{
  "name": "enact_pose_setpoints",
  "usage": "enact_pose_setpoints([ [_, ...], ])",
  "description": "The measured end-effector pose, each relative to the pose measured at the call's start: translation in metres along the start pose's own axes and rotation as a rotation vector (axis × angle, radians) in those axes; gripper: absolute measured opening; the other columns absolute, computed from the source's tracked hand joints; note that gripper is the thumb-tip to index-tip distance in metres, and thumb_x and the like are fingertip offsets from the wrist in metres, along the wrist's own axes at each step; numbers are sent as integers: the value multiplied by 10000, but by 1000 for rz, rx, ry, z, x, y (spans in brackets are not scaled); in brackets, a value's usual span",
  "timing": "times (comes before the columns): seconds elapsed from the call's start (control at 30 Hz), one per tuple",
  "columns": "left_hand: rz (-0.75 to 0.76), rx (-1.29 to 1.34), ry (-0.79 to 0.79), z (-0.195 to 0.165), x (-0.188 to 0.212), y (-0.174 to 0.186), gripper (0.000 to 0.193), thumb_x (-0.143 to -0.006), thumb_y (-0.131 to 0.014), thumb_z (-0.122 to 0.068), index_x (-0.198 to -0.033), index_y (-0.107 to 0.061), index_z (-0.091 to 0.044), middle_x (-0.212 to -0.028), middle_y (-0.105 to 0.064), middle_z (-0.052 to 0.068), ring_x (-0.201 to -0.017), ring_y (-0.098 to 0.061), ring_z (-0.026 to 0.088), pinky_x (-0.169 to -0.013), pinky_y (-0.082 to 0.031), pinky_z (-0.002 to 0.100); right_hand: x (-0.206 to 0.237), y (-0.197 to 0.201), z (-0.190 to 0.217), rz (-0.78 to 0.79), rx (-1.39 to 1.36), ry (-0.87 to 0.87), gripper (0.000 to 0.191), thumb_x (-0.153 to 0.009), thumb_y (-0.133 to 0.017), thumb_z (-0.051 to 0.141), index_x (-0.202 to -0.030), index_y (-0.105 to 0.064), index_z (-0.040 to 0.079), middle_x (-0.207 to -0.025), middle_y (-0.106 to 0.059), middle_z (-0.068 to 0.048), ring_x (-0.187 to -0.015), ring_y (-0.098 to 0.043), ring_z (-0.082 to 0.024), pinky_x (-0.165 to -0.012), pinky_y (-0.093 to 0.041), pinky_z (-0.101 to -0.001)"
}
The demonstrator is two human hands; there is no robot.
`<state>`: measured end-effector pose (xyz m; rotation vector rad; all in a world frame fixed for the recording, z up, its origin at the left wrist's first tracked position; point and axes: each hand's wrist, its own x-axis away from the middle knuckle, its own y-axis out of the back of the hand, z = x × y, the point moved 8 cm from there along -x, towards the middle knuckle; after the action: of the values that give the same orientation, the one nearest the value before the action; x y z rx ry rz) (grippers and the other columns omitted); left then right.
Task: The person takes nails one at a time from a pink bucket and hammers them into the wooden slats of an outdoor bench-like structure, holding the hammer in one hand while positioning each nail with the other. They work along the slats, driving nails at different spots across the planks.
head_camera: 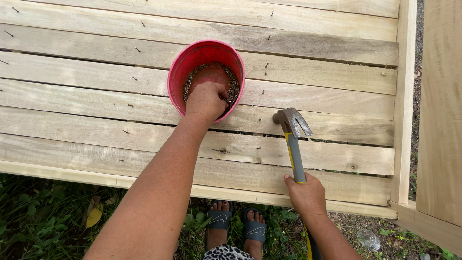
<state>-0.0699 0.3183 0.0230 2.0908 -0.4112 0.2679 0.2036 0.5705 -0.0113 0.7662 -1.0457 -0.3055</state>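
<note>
My left hand (206, 100) reaches down into a pink plastic bucket (179, 72) that stands on the plank surface. The bucket holds many small dark nails (234, 85), and my fingers are curled among them; whether a nail is pinched I cannot see. My right hand (304, 193) grips the grey and yellow handle of a claw hammer (292, 126). The hammer's metal head rests on a plank just right of the bucket, with the handle running back toward me.
Pale wooden planks (313, 72) lie side by side with narrow gaps, several nails standing partly driven. A wooden rail (403, 96) frames the right side, with another board (440, 110) beyond. Below the near edge are grass (43, 216) and my feet in dark slides (236, 224).
</note>
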Motion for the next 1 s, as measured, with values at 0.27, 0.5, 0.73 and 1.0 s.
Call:
enact_pose_setpoints([
  [0.27,-267,264,-249,12,8,13,147,-807,-804,-118,-952,-823,-129,-974,-768,135,-920,-738,302,-925,-572,391,-4,-1,-3,-11,43,-23,405,-871,-719,427,-1061,-771,74,-792,-751,-167,-765,-738,-318,-778,-571,-467],
  [0.5,-335,362,-321,6,19,17,121,-878,-766,-123,-980,-798,-67,-970,-758,165,-903,-747,314,-884,-573,387,-6,-1,-4,-18,49,-9,404,-869,-716,431,-1042,-777,71,-794,-755,-168,-760,-739,-320,-780,-573,-466],
  [0.73,-360,363,-360,-1,31,25,123,-920,-693,-88,-991,-790,-60,-974,-780,124,-895,-760,264,-866,-593,360,-6,-2,-4,-10,57,-21,398,-880,-709,435,-1029,-779,72,-769,-748,-162,-729,-732,-304,-755,-574,-462],
  [1.0,-185,603,-80,10,30,14,226,-964,-596,-25,-1104,-753,-109,-966,-797,75,-804,-787,120,-747,-661,255,-4,-4,-3,13,55,-37,386,-894,-698,428,-1040,-778,80,-757,-735,-131,-709,-722,-269,-738,-578,-456],
])
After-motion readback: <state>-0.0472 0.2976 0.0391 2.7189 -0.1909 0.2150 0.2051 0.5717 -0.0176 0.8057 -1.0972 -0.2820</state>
